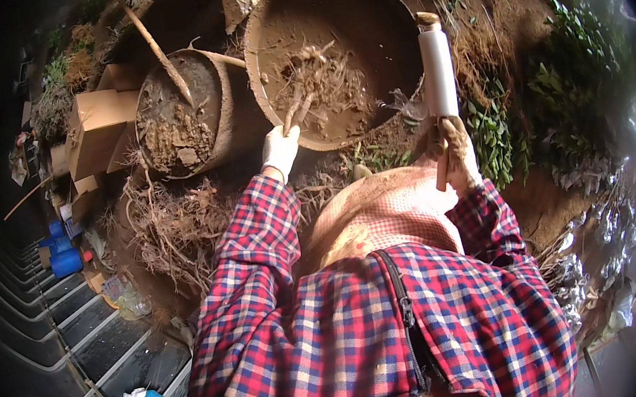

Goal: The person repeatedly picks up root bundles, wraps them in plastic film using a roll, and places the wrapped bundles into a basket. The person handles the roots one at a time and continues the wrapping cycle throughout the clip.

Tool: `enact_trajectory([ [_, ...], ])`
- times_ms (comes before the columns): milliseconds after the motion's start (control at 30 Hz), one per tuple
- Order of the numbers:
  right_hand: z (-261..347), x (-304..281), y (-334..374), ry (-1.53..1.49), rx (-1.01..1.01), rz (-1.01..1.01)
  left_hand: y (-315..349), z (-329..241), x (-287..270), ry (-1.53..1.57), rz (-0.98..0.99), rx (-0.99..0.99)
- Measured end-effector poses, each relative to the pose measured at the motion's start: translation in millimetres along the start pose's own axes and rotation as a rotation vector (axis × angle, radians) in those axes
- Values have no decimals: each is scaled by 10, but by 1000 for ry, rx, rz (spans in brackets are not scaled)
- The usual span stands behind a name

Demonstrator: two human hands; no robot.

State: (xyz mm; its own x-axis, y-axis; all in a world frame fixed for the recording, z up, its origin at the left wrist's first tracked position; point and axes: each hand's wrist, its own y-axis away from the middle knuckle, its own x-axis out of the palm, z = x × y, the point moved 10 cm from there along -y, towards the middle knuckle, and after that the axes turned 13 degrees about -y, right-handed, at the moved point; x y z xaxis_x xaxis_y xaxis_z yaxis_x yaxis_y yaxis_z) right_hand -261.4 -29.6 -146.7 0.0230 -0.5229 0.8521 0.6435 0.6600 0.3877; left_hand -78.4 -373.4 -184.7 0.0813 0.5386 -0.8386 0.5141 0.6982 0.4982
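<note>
Nearest the camera is a red, navy and white checked shirt point(303, 341) with a dark metal zip, and beyond it a mud-stained, pale pink checked cloth point(399, 220) across the lap.

On the ground past the lap stands a large round basin with a mud-caked rim point(254, 68). Inside, toward its near-left edge, lies a brown bundle of woody stems and muddy roots point(324, 80); the stems stick out over that edge. The step in hand looks to be coating these roots in wet mud. I judge that the next move calls for a steady hold on the stems while the roots are turned or lifted clear without spilling mud.

The left hand point(279, 149), in a white glove, is stretched forward to the basin's near-left rim, its grip closed around the stems. The right hand point(460, 155), mud-smeared, sits lower, outside the basin's near-right edge, with the forearm angled up and inward. Its grip is wrapped around a slim brown rod point(442, 172), above which a smooth white cylindrical roll point(438, 67) stands nearly upright.

Left of the basin, a smaller mud-filled bucket point(225, 111) holds a long pale wooden stick point(156, 48), leaning over its far edge.
</note>
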Motion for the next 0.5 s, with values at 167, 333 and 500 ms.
enact_trajectory([
  [167, -237, 46, -275, -356, 235, 271, 146, 88, 90, 406, 147, -118],
  [333, -594, 305, -380, -306, 273, 119, 517, -310, -273, 635, 264, -103],
  [500, -903, 806, -477, 88, 254, 237, 631, -692, -345, 933, 528, -32],
])
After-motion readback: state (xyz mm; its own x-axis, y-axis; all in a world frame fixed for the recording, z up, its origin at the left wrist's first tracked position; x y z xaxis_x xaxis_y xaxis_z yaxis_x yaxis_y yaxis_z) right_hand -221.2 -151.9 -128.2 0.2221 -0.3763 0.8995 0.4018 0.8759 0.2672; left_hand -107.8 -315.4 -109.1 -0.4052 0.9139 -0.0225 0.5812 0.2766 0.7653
